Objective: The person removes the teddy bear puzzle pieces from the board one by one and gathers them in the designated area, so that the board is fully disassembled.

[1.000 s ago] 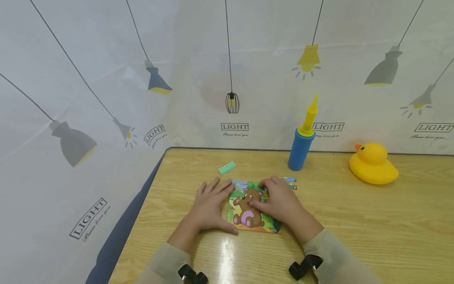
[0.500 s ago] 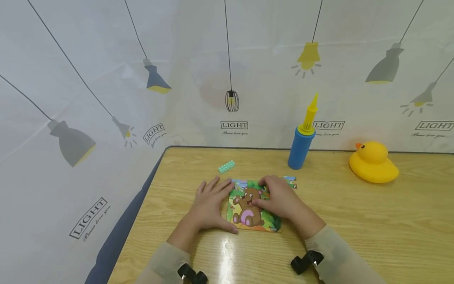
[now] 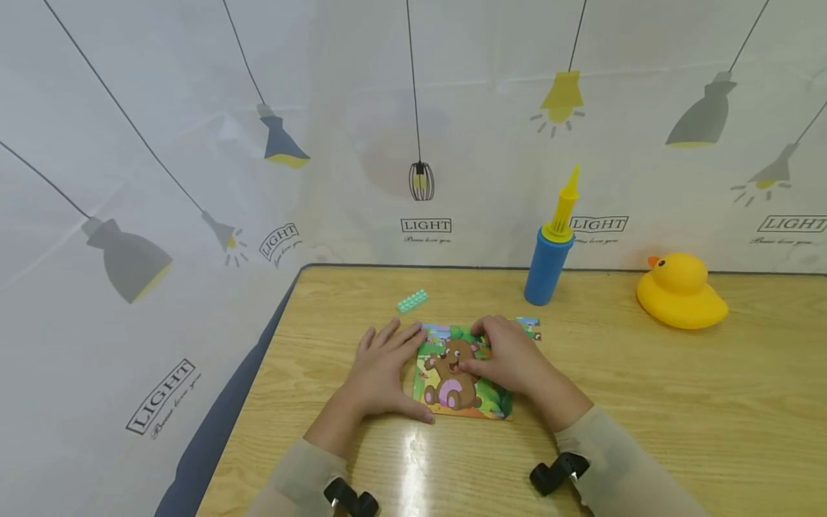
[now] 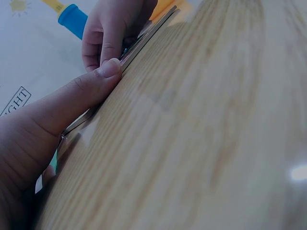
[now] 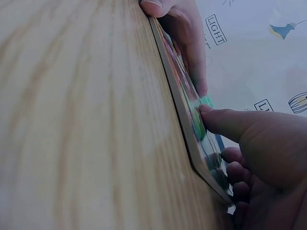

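- A white curtain [image 3: 194, 143] printed with hanging lamps and the word LIGHT closes off the space behind and to the left of the hands.
- A light wooden table [image 3: 646, 402] fills the lower part of the head view, with a glossy glare spot on it just nearer the person than the hands.
- A flat square bear puzzle [image 3: 460, 373] lies on the table directly between and under the two hands.
- The left hand [image 3: 385, 370] lies flat with its fingers spread against the puzzle's left edge, and its thumb runs along the near edge; the hand braces the board and grips nothing.
- The right hand [image 3: 510, 359] rests on the puzzle's right half, fingers bent, with a fingertip pressing down on the bear picture; whether it pinches a loose piece cannot be told.
- A yellow rubber duck [image 3: 681, 294] sits well to the right of the right hand.
- A blue pump with a yellow nozzle [image 3: 548, 251] stands beyond the right hand.
- A small green toy brick [image 3: 413, 301] lies just beyond the left hand's fingertips.
- To do this step well, I judge the left hand should hold the board steady while the right presses straight down, so nothing slides.
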### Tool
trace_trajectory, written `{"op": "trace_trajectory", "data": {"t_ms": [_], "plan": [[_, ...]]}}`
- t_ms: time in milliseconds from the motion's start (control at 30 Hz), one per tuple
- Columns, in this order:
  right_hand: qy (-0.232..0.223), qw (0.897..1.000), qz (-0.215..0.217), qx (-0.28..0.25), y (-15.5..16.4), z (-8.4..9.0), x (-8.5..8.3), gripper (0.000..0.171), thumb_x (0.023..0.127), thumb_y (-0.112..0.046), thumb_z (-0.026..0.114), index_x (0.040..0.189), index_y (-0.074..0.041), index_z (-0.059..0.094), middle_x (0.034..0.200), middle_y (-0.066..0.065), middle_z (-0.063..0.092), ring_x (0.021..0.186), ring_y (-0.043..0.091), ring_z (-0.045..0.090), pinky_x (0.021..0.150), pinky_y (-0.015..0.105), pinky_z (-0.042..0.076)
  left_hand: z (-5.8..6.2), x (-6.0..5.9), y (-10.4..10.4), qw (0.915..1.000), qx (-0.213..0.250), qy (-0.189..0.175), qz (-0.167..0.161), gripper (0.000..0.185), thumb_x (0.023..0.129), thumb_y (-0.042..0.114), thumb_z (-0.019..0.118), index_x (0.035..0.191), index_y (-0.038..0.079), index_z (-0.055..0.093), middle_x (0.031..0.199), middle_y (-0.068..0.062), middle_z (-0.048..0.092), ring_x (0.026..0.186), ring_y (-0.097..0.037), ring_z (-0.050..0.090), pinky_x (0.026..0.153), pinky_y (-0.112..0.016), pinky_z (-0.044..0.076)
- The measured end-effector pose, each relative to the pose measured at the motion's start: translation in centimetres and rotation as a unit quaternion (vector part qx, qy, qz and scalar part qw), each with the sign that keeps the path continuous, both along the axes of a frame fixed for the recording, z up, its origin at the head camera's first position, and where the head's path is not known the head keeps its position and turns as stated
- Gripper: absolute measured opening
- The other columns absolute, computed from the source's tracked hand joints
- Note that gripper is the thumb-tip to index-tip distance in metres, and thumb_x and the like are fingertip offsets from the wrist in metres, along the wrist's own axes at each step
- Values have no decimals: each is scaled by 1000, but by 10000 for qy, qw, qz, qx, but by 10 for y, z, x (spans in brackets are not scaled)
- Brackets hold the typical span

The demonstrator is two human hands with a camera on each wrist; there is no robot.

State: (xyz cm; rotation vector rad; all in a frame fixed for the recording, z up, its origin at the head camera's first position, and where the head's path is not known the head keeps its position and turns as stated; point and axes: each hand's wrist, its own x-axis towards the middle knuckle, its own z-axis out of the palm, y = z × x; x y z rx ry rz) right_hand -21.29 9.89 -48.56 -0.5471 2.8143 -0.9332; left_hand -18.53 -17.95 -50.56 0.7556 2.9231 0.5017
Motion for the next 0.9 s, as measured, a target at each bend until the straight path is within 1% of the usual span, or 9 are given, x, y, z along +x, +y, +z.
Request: {"op": "trace_trajectory", "data": {"t_ms": [433, 600, 733, 900], "plan": [[-5, 9999, -86, -76, 0, 2, 0, 63, 86, -43, 91, 126, -3, 64, 107, 5, 63, 99, 25, 56, 89, 47, 51, 1, -1, 0, 10000, 0, -1, -36, 145, 54, 92, 82, 171, 25, 29, 177, 8, 21, 164, -30, 5, 128, -60, -2], [-14, 9997, -150, -186, 0, 2, 1, 62, 85, -42, 92, 124, -4, 63, 106, 5, 61, 98, 24, 56, 88, 45, 51, 1, -1, 1, 10000, 2, 1, -46, 145, 54, 92, 82, 171, 25, 29, 177, 8, 21, 164, -30, 5, 128, -61, -2], [26, 9993, -232, -293, -1, 2, 2, 61, 83, -40, 94, 123, -4, 64, 109, 7, 64, 100, 26, 59, 91, 47, 53, 1, -1, 1, 10000, 7, 3, -51, 145, 54, 91, 82, 171, 25, 29, 177, 8, 21, 164, -30, 5, 128, -61, -2], [151, 9983, -318, -458, -1, -1, 5, 62, 81, -37, 96, 124, -4, 65, 117, 9, 68, 109, 29, 64, 98, 51, 54, 0, 0, 0, 10000, -4, -34, -33, 145, 54, 92, 82, 171, 26, 29, 177, 9, 20, 164, -30, 5, 128, -61, -2]]}}
